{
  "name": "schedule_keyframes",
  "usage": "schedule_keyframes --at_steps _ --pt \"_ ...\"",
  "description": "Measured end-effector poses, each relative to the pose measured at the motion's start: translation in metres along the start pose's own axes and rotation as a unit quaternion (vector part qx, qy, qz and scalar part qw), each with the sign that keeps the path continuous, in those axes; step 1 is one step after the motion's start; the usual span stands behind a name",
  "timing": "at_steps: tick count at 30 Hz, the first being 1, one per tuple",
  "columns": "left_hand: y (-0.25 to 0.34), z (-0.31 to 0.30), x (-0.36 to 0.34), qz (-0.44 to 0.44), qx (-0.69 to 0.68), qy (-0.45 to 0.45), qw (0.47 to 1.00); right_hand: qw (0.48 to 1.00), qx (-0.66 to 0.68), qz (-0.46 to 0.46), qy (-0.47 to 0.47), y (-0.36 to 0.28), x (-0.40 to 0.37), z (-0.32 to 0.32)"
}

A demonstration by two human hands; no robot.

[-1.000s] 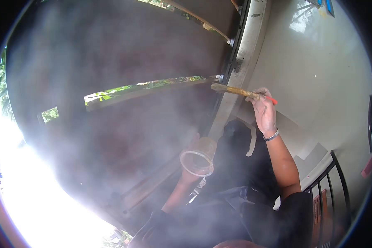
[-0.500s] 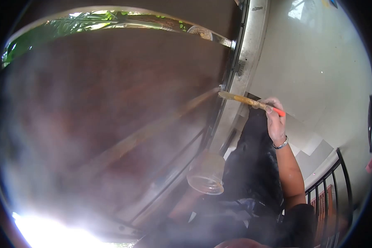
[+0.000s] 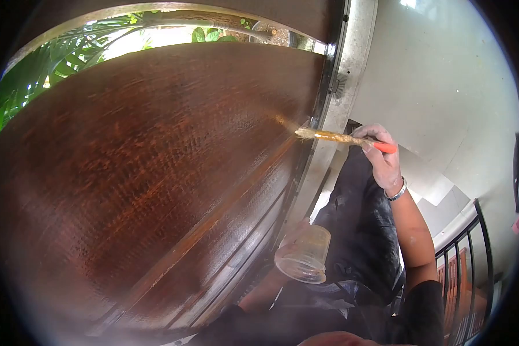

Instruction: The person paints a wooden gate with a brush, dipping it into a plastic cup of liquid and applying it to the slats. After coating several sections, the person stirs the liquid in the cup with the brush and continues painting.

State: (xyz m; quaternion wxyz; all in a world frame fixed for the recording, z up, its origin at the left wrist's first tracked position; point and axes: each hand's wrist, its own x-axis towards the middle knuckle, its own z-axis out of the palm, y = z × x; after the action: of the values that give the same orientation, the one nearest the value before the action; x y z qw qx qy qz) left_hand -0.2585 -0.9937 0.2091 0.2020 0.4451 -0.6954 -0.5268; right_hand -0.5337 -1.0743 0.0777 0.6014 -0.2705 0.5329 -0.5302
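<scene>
At the edge of the wooden panel, the brush gripped in the right hand now touches wood, the left hand clasping the cup.

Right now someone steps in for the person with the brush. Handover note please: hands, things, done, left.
Right hand: grip closed on the brush near its orange handle end, with the bristles at the right edge of the wood panel, beside the grey frame.
Left hand: holds the clear plastic cup low, below the brush and tilted; its contents cannot be made out.
Done: most of the panel face in view looks dark and glossy.
Left: probably the strip along the frame edge where the bristles sit. The panel's lower part is too blurred to judge.
</scene>
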Motion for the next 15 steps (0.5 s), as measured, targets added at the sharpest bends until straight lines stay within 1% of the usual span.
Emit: schedule_keyframes --at_steps 1,4,7,8,10,11,12,13,14,15 --pt "-0.001 0.001 0.001 0.008 -0.008 0.003 1.0 1.0 -0.002 0.008 0.002 -0.003 0.003 0.003" --pt "0.008 0.013 0.005 0.022 -0.133 0.07 0.988 0.999 -0.005 0.006 -0.038 -0.02 0.007 0.013" --pt "0.009 0.011 0.0 0.008 -0.105 0.038 0.994 0.995 -0.009 -0.008 -0.102 -0.046 0.008 0.025" --pt "0.009 0.013 -0.001 0.005 -0.107 0.036 0.994 0.993 0.008 -0.056 -0.107 -0.058 0.009 0.029" --pt "0.01 0.021 -0.007 0.006 -0.147 0.055 0.988 0.974 0.093 -0.136 -0.157 -0.077 0.007 0.03" --pt "0.008 0.018 -0.014 -0.043 -0.107 0.003 0.993 0.958 0.133 -0.176 -0.182 -0.082 0.006 0.034" --pt "0.009 0.011 -0.019 -0.091 -0.064 -0.049 0.993 0.945 0.198 -0.185 -0.182 -0.084 0.004 0.042" --pt "0.007 0.011 -0.021 -0.093 -0.053 -0.059 0.992 0.948 0.194 -0.178 -0.18 -0.081 0.004 0.042" --pt "0.007 0.01 -0.023 -0.096 -0.042 -0.069 0.992 0.95 0.192 -0.171 -0.178 -0.079 0.005 0.041" --pt "0.01 0.016 -0.014 -0.052 -0.063 -0.037 0.996 0.952 0.19 -0.164 -0.177 -0.076 0.007 0.04"
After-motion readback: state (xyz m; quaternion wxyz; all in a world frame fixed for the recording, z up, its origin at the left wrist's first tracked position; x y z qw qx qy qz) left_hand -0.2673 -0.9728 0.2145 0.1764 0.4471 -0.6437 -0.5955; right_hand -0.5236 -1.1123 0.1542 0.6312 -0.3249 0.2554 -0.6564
